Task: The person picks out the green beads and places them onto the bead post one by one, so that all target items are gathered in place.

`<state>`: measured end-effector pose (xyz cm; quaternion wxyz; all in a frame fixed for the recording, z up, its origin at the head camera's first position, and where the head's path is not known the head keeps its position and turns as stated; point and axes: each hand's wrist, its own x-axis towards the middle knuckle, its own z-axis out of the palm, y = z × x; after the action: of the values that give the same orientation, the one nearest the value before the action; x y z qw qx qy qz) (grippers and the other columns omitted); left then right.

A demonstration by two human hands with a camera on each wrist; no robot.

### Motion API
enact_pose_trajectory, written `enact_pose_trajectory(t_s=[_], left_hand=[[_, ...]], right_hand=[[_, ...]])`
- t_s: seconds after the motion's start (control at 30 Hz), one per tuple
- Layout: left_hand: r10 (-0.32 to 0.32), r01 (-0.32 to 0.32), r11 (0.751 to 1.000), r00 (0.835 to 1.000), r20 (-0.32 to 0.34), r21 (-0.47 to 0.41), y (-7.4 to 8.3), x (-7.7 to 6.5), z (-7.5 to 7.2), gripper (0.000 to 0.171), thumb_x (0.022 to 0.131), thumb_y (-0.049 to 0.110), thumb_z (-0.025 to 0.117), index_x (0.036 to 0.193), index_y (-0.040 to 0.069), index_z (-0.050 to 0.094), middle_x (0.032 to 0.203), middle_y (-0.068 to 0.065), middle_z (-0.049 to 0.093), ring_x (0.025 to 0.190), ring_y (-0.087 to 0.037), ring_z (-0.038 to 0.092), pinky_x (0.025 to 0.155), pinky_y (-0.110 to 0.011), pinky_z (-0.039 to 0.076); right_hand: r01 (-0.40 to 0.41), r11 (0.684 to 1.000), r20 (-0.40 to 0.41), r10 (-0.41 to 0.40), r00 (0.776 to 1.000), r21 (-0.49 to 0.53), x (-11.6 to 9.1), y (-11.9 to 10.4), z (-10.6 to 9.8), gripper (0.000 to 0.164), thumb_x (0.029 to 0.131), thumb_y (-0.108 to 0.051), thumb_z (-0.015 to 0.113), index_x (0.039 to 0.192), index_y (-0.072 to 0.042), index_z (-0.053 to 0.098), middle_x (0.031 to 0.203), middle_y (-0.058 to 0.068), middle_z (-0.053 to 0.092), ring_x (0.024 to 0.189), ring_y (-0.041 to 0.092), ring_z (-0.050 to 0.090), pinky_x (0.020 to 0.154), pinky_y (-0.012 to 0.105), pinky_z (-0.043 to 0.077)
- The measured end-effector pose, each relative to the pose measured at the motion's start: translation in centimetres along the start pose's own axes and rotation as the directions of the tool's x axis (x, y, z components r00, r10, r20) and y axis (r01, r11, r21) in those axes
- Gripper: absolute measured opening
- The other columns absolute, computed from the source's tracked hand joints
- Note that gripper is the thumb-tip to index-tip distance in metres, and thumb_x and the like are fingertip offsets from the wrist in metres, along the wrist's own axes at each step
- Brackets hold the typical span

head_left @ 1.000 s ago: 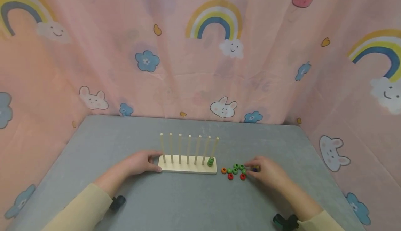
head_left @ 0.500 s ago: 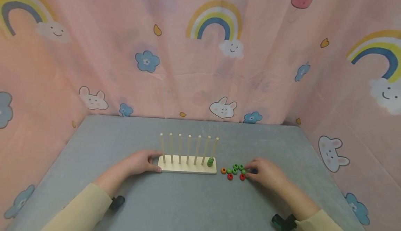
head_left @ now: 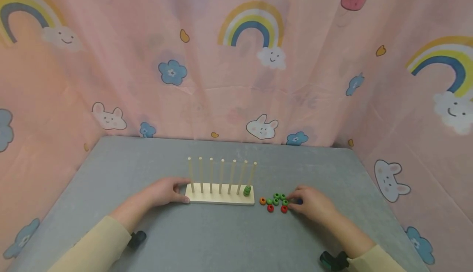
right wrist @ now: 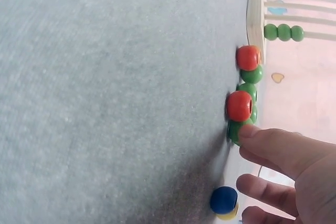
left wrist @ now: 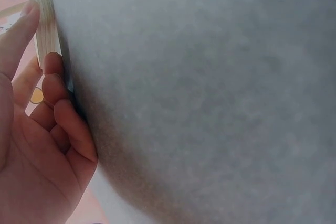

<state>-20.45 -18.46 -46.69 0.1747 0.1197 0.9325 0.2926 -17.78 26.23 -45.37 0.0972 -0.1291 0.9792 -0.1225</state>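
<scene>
A pale wooden rack [head_left: 219,198] with several upright pegs stands on the grey table. Three green beads [right wrist: 284,32] are stacked on its rightmost peg. My left hand [head_left: 168,190] grips the rack's left end, thumb on the near side and fingers reaching around the end. To the right of the rack, my right hand [head_left: 314,203] pinches a green bead [right wrist: 235,132] between thumb and index finger, low at the table. More green beads [head_left: 276,196], two red beads [head_left: 270,209] and an orange bead [head_left: 262,201] lie just left of those fingertips.
A blue bead [right wrist: 224,200] and a yellow bead [right wrist: 228,215] lie under the right hand's other fingers. Pink patterned curtain [head_left: 207,99] surrounds the table's [head_left: 207,239] back and sides. A dark device [head_left: 334,260] sits at the right wrist.
My right hand has shifted very slightly and now covers the yellow bead in the head view. The left hand keeps its grip on the rack; the head view has drifted a little.
</scene>
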Motion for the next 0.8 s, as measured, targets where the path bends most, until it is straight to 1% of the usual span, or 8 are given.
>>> enact_pose_trajectory(t_s=[0.17, 0.23, 0.43, 0.73, 0.8], left_hand=[[0.001, -0.001, 1.000, 1.000, 0.000, -0.008, -0.14, 0.02, 0.08, 0.067, 0.078, 0.036, 0.085, 0.137, 0.015, 0.061, 0.073, -0.002, 0.050, 0.066, -0.015, 0.043, 0.059, -0.032, 0.032], [-0.003, 0.003, 1.000, 1.000, -0.001, -0.013, -0.17, 0.03, 0.12, 0.067, 0.078, 0.036, 0.085, 0.137, 0.015, 0.061, 0.072, -0.002, 0.050, 0.066, -0.015, 0.043, 0.059, -0.032, 0.032], [-0.003, 0.003, 1.000, 1.000, -0.002, -0.019, -0.26, 0.09, 0.22, 0.067, 0.077, 0.036, 0.085, 0.136, 0.015, 0.062, 0.073, -0.001, 0.050, 0.066, -0.015, 0.044, 0.059, -0.032, 0.033], [0.004, -0.004, 1.000, 1.000, -0.003, -0.027, -0.24, 0.09, 0.17, 0.066, 0.077, 0.035, 0.085, 0.136, 0.014, 0.062, 0.073, -0.001, 0.050, 0.066, -0.015, 0.044, 0.059, -0.032, 0.033], [0.003, -0.003, 1.000, 1.000, -0.006, -0.023, -0.23, 0.07, 0.19, 0.066, 0.077, 0.035, 0.085, 0.136, 0.014, 0.062, 0.073, -0.001, 0.050, 0.066, -0.015, 0.043, 0.059, -0.032, 0.033]], right_hand=[[0.021, 1.000, -0.005, -0.021, 1.000, -0.008, -0.02, -0.18, -0.08, 0.014, 0.082, -0.024, 0.082, 0.095, -0.025, 0.077, 0.089, -0.011, 0.061, 0.081, 0.009, 0.055, 0.077, 0.038, 0.049], [0.041, 0.999, -0.007, -0.041, 0.999, -0.008, -0.03, -0.16, -0.05, 0.014, 0.082, -0.023, 0.082, 0.095, -0.024, 0.077, 0.089, -0.011, 0.061, 0.082, 0.010, 0.057, 0.077, 0.039, 0.049], [0.080, 0.997, -0.013, -0.080, 0.997, 0.011, 0.21, 0.10, 0.13, 0.014, 0.082, -0.021, 0.082, 0.095, -0.023, 0.077, 0.089, -0.012, 0.061, 0.085, 0.013, 0.059, 0.078, 0.039, 0.049], [0.102, 0.995, -0.006, -0.102, 0.995, 0.016, 0.63, 0.35, 0.48, 0.015, 0.080, -0.022, 0.083, 0.095, -0.023, 0.078, 0.088, -0.014, 0.060, 0.082, 0.009, 0.057, 0.077, 0.037, 0.049], [0.120, 0.993, -0.012, -0.119, 0.993, 0.018, 0.65, 0.42, 0.53, 0.015, 0.081, -0.022, 0.083, 0.095, -0.022, 0.078, 0.087, -0.014, 0.060, 0.082, 0.009, 0.057, 0.075, 0.036, 0.049]])
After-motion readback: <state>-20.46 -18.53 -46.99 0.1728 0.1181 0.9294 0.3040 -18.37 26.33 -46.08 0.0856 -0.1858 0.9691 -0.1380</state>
